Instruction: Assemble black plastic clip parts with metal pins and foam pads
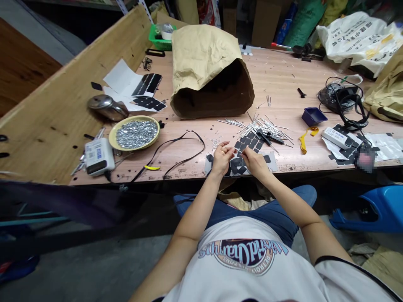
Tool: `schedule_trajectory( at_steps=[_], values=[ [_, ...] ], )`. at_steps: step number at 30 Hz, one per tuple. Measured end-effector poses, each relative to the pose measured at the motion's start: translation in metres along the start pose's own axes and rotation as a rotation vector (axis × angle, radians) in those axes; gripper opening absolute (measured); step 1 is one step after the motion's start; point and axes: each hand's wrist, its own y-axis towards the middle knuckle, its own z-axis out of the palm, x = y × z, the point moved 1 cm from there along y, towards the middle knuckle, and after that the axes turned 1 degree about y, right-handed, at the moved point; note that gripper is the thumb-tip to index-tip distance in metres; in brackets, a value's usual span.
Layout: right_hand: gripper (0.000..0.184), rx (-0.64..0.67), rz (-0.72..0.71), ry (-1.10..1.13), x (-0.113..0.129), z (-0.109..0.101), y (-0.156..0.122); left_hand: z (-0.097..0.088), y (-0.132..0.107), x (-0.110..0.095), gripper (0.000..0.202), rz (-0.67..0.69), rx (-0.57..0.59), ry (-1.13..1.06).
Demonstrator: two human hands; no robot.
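My left hand (222, 158) and my right hand (254, 161) meet at the table's front edge, over a white sheet of black pads (271, 159). Both have their fingers curled and pinched together toward each other; whatever they hold is too small to make out. Just beyond them lie a heap of thin metal rods (258, 124), black pliers (270, 137) and a scatter of tiny metal bits (215, 141).
A yellow dish of small metal parts (135, 133) sits left, beside a white device (98, 156) and a looped black strap (176, 151). A big brown paper bag (208, 71) lies open behind. Right: blue tray (313, 116), yellow strip (304, 139), cables, bags.
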Motion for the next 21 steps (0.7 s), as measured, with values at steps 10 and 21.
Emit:
schedule_trajectory(
  at_steps=[10, 21],
  values=[
    [0.027, 0.042, 0.006, -0.145, 0.008, -0.010, -0.008, -0.001, -0.002, 0.005, 0.051, 0.088, 0.023, 0.044],
    [0.026, 0.143, 0.116, 0.453, -0.008, -0.007, -0.009, 0.002, -0.010, 0.003, 0.051, 0.122, 0.146, 0.134]
  ],
)
